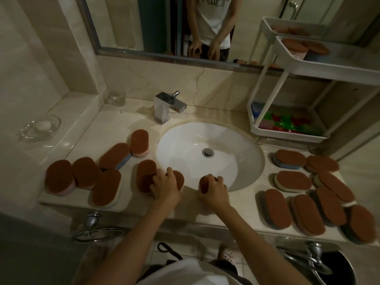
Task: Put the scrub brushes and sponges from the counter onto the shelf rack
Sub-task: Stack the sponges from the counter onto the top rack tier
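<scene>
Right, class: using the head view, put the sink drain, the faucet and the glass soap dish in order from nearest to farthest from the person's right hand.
1. sink drain: in the basin, just beyond the right hand, which grips a sponge.
2. faucet: behind the basin, towards the left.
3. glass soap dish: far left, on the raised ledge.

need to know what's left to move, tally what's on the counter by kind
sponges: 16, counting those gripped by the left hand and right hand
soap dish: 1
glass: 1
faucet: 1
shelf rack: 1
total: 20
</scene>
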A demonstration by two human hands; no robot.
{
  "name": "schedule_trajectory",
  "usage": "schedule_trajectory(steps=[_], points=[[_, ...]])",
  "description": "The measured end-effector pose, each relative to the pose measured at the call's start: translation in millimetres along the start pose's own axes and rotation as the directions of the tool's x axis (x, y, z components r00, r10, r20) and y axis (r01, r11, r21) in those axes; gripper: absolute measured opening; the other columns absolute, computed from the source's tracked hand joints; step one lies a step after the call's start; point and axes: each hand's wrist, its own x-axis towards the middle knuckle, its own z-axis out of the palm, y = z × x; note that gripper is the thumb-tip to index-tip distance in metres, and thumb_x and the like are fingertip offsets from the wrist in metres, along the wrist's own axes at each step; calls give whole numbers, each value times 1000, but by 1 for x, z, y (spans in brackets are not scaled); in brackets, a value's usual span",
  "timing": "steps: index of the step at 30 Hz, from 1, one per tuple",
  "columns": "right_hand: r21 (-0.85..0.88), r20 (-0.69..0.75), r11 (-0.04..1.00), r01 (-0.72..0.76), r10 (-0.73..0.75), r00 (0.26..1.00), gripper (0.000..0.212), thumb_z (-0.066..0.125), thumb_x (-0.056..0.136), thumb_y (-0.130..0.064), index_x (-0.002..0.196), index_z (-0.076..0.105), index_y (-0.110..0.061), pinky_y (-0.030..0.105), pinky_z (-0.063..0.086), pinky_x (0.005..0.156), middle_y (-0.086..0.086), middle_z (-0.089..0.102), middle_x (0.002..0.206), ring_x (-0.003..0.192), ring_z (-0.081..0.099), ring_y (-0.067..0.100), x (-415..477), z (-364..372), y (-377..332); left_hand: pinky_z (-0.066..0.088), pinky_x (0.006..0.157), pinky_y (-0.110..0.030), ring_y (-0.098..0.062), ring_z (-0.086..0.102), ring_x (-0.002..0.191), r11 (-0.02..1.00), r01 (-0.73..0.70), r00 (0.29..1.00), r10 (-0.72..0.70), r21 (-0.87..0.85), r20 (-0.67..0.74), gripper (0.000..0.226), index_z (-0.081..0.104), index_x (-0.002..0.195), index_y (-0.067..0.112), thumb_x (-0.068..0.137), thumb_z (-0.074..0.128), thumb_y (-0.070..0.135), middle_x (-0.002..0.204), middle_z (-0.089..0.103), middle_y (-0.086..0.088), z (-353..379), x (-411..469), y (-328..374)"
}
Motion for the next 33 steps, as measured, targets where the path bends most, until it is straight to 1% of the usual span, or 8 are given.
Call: schedule_trajectory(steps=[4, 9, 15, 16, 21, 25, 28, 33], points=[[48, -85, 997, 54, -50, 995, 67, 71, 77, -25, 134, 36, -16, 42, 45, 101, 12, 35, 138, 121, 45, 34, 10, -39, -2, 39, 106, -44, -36, 28, 133, 996, -47, 999, 46, -73, -3, 82, 17, 144, 16, 81, 67, 33, 146, 18, -16, -33, 4, 31], [146, -267, 975, 168, -124, 956, 60, 73, 76, -22, 128, 43, -19, 32, 44, 93, 9, 40, 136, 117, 49, 29, 23, -111, -6, 39, 102, -44, -33, 31, 130, 966, -124, 990, 106, -226, -88, 76, 26, 137, 12, 78, 70, 30, 141, 26, -15, -79, 9, 92], [132, -539, 932, 338, -218, 814, 54, 75, 71, -13, 120, 53, -20, 24, 42, 83, 10, 43, 129, 107, 55, 30, 38, -234, -4, 38, 101, -42, -34, 35, 127, 856, -394, 899, 283, -336, -333, 69, 30, 133, 12, 77, 68, 26, 137, 36, -17, -150, 8, 199], [103, -623, 921, 376, -235, 746, 53, 75, 73, -15, 120, 53, -21, 25, 42, 84, 9, 43, 129, 106, 55, 28, 45, -285, 2, 38, 102, -43, -34, 36, 127, 809, -491, 841, 343, -323, -419, 70, 28, 135, 12, 78, 67, 26, 137, 37, -17, -175, 7, 248], [79, -683, 908, 411, -252, 686, 44, 72, 75, -16, 116, 57, -21, 19, 35, 81, 7, 46, 128, 100, 49, 15, 49, -339, 11, 44, 99, -44, -35, 46, 121, 761, -565, 791, 390, -319, -472, 73, 26, 138, 12, 80, 66, 34, 133, 44, -17, -196, 13, 298], [165, -717, 923, 349, -131, 685, 43, 69, 80, -15, 121, 56, -18, 29, 40, 95, 11, 43, 134, 119, 50, 26, 75, -412, 34, 43, 101, -48, -34, 42, 126, 734, -568, 809, 415, -373, -416, 75, 31, 137, 14, 77, 68, 38, 137, 39, -13, -220, 26, 368], [171, -683, 934, 312, -116, 721, 26, 66, 82, -15, 104, 55, -23, 33, 40, 94, 14, 47, 129, 126, 41, 28, 107, -447, 57, 43, 101, -44, -33, 41, 129, 742, -509, 856, 387, -436, -343, 79, 29, 141, 13, 77, 68, 37, 142, 38, -13, -225, 42, 408], [178, -596, 954, 243, -92, 798, 42, 66, 84, -24, 122, 52, -14, 32, 43, 88, 14, 50, 127, 110, 53, 26, 170, -481, 86, 43, 103, -47, -35, 41, 130, 726, -411, 911, 311, -552, -270, 81, 30, 142, 11, 76, 64, 43, 143, 38, -15, -223, 71, 446]])
